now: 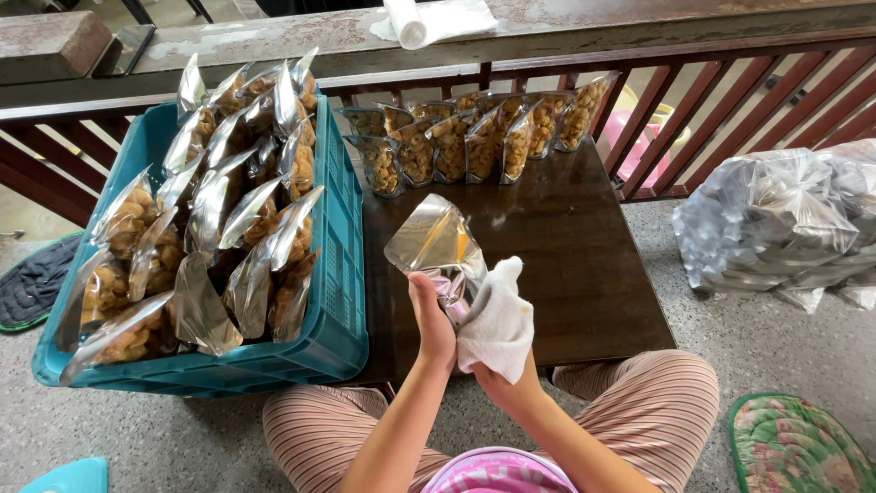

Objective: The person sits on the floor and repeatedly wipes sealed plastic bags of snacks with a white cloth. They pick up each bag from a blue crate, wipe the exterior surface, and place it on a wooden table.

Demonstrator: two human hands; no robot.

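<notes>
A seated person in striped trousers works over a low dark wooden worktop [566, 274] beside a weathered red-brown railing [730, 64]. The left hand [432, 321] has its fingers curled tight around the lower end of a shiny silver foil pouch [433, 245], which tilts up and away above the worktop's near half. The right hand [511, 383] is bunched around a white folded cloth [497, 321], its fingers wrapped closed on the fabric, and the cloth presses against the pouch's lower part; exactly where cloth and pouch meet is hidden between the hands. At the worktop's far edge stands a row of clear-fronted pouches filled with golden-brown snacks [474, 137], upright and touching one another. To the left, resting partly on the worktop, a teal plastic crate [338, 292] is packed with more filled silver pouches [219, 228], leaning in rows. On the floor to the right lies a large clear bag of empty silver pouches [785, 219]. A roll of white plastic [429, 18] rests on the railing's top ledge.
</notes>
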